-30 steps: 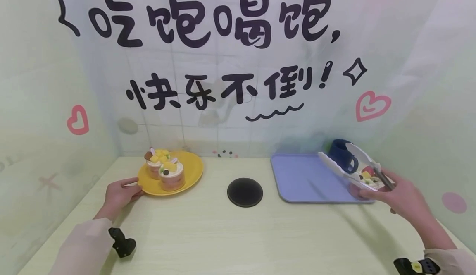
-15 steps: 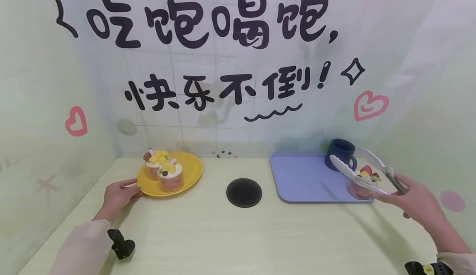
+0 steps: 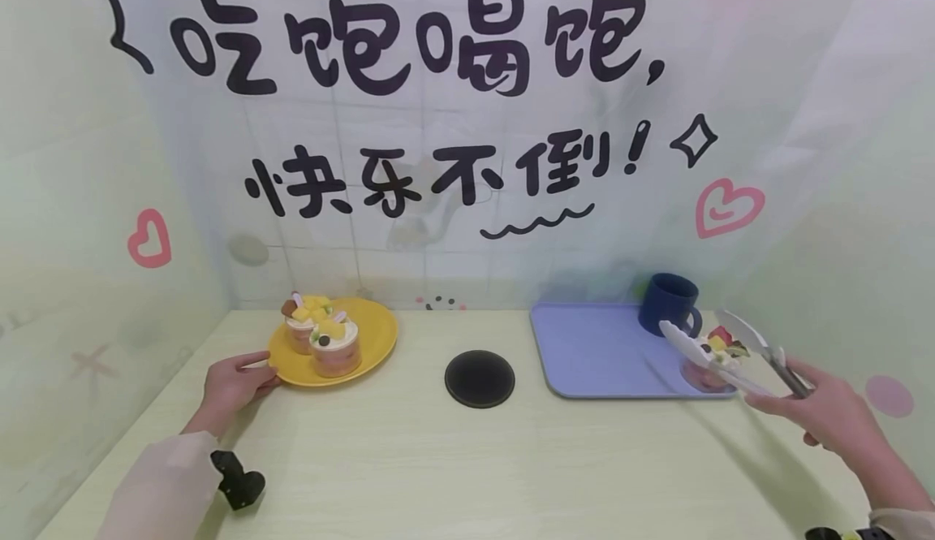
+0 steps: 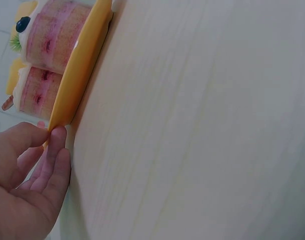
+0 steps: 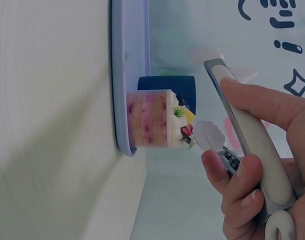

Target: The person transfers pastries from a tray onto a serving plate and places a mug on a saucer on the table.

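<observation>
My left hand (image 3: 232, 382) pinches the near-left rim of a yellow plate (image 3: 380, 345) between thumb and fingers. Two cake cups, one front (image 3: 336, 355) and one behind (image 3: 298, 334), stand on that plate, topped with cream and fruit pieces. At the right, my right hand (image 3: 833, 406) grips a pair of tongs (image 3: 743, 381) by its handles. The tongs' pale scalloped tips are spread apart, with nothing between them in the right wrist view. Below and beyond them, a third cake cup (image 5: 148, 120) stands upright at the near-right corner of a lavender tray (image 3: 592, 353).
A dark blue mug (image 3: 668, 304) stands at the tray's back right, behind the cake cup. Between plate and tray lies a black round disc (image 3: 480, 378) on the pale wooden table (image 3: 467, 467). A printed backdrop (image 3: 438, 264) with large characters rises behind.
My right hand has drawn the tongs to the right and toward me, uncovering more of the mug and the tray's cake cup. The left hand stays on the plate rim.
</observation>
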Demonstrator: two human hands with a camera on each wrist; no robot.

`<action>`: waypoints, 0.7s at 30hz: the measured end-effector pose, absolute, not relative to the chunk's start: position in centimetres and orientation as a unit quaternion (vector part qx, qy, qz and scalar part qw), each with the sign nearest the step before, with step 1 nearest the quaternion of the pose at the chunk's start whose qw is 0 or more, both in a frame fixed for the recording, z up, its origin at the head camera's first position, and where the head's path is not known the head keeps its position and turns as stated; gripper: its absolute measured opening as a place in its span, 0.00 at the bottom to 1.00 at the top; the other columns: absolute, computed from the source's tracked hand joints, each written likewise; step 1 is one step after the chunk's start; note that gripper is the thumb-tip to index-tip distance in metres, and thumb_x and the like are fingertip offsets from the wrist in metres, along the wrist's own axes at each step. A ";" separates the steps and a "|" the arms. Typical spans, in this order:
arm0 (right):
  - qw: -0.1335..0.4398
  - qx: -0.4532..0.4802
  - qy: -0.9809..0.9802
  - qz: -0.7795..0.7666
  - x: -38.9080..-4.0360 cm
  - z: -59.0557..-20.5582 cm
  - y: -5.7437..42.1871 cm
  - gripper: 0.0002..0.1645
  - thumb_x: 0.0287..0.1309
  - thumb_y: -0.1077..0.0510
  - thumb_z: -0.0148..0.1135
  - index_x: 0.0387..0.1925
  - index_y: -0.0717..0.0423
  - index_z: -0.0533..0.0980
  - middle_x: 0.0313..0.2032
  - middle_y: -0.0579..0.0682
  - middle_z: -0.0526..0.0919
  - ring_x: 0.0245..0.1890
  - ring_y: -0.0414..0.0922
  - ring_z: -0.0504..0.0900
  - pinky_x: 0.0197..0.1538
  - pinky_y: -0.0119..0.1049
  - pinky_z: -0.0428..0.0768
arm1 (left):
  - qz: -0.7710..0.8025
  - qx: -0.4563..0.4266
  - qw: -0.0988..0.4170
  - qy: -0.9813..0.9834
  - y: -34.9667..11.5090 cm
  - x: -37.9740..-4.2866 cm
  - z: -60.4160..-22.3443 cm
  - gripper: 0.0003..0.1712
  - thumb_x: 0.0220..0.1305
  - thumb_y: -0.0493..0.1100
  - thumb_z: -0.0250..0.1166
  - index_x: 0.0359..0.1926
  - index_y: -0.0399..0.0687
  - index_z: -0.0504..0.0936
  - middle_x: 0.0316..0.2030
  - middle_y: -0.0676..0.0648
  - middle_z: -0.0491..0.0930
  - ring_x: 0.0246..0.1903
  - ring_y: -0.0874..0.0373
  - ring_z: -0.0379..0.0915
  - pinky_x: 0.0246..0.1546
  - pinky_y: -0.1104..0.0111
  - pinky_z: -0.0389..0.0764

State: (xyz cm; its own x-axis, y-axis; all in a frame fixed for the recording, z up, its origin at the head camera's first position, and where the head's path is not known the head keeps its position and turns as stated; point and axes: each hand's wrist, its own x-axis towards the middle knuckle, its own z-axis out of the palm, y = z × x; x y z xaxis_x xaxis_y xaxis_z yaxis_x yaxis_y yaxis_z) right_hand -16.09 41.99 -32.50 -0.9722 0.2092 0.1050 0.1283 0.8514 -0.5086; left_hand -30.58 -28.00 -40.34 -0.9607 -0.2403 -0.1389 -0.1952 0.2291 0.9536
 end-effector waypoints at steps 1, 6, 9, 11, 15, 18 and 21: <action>0.078 -0.090 -0.959 0.259 -16.1 -32.6 42.0 0.56 0.50 0.40 0.63 0.67 0.68 0.48 0.27 0.55 0.75 0.12 0.44 0.70 0.15 0.35 0.69 | -0.604 0.140 0.019 -0.784 -28.0 -30.6 -40.4 0.31 0.60 0.32 0.57 0.62 0.23 0.58 0.23 0.50 0.80 0.22 0.62 0.79 0.28 0.72 0.81; 0.081 -0.100 -0.957 0.259 -16.0 -32.9 42.4 0.57 0.50 0.39 0.62 0.67 0.67 0.46 0.25 0.53 0.73 0.12 0.44 0.70 0.16 0.35 0.69 | -0.603 0.138 0.020 -0.785 -28.1 -30.7 -40.5 0.31 0.60 0.32 0.57 0.62 0.22 0.58 0.23 0.50 0.80 0.22 0.62 0.79 0.27 0.72 0.81; 0.078 -0.106 -0.957 0.258 -16.0 -32.9 42.5 0.57 0.51 0.39 0.62 0.67 0.67 0.45 0.25 0.53 0.72 0.13 0.44 0.69 0.16 0.35 0.68 | -0.609 0.136 0.021 -0.781 -28.1 -30.7 -40.4 0.32 0.60 0.32 0.57 0.62 0.22 0.58 0.22 0.50 0.80 0.22 0.62 0.79 0.27 0.72 0.81; 0.077 -0.107 -0.957 0.257 -16.0 -32.8 42.6 0.57 0.51 0.39 0.62 0.68 0.67 0.45 0.24 0.52 0.71 0.13 0.44 0.69 0.16 0.35 0.68 | -0.611 0.137 0.020 -0.780 -28.1 -30.7 -40.4 0.32 0.60 0.32 0.57 0.62 0.22 0.57 0.22 0.50 0.80 0.22 0.62 0.79 0.27 0.72 0.81; 0.074 -0.110 -0.957 0.258 -15.9 -33.0 43.0 0.57 0.51 0.39 0.62 0.67 0.67 0.45 0.23 0.51 0.69 0.13 0.44 0.70 0.16 0.35 0.68 | -0.612 0.137 0.019 -0.779 -28.1 -30.7 -40.4 0.32 0.60 0.32 0.57 0.62 0.22 0.57 0.22 0.50 0.80 0.22 0.62 0.79 0.27 0.72 0.81; 0.072 -0.113 -0.956 0.260 -15.8 -33.2 43.3 0.57 0.51 0.39 0.62 0.67 0.67 0.45 0.22 0.51 0.69 0.13 0.44 0.70 0.16 0.35 0.68 | -0.610 0.135 0.018 -0.781 -28.2 -30.6 -40.4 0.32 0.60 0.32 0.57 0.62 0.22 0.57 0.23 0.50 0.80 0.22 0.62 0.79 0.27 0.72 0.81; 0.069 -0.118 -0.956 0.260 -15.8 -33.5 43.6 0.58 0.51 0.38 0.62 0.67 0.67 0.44 0.21 0.50 0.69 0.13 0.44 0.70 0.16 0.35 0.69 | -0.612 0.132 0.019 -0.779 -28.2 -30.6 -40.4 0.32 0.60 0.32 0.58 0.62 0.21 0.57 0.23 0.50 0.80 0.22 0.62 0.79 0.27 0.72 0.81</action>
State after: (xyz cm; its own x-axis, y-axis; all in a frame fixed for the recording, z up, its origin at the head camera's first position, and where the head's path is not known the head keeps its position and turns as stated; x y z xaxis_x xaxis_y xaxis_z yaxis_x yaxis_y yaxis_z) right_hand -15.80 43.55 -33.52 -0.9626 0.2617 0.0698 0.1905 0.8373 -0.5124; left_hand -30.56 -28.17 -40.36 -0.9643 -0.2296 -0.1320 -0.1825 0.2147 0.9595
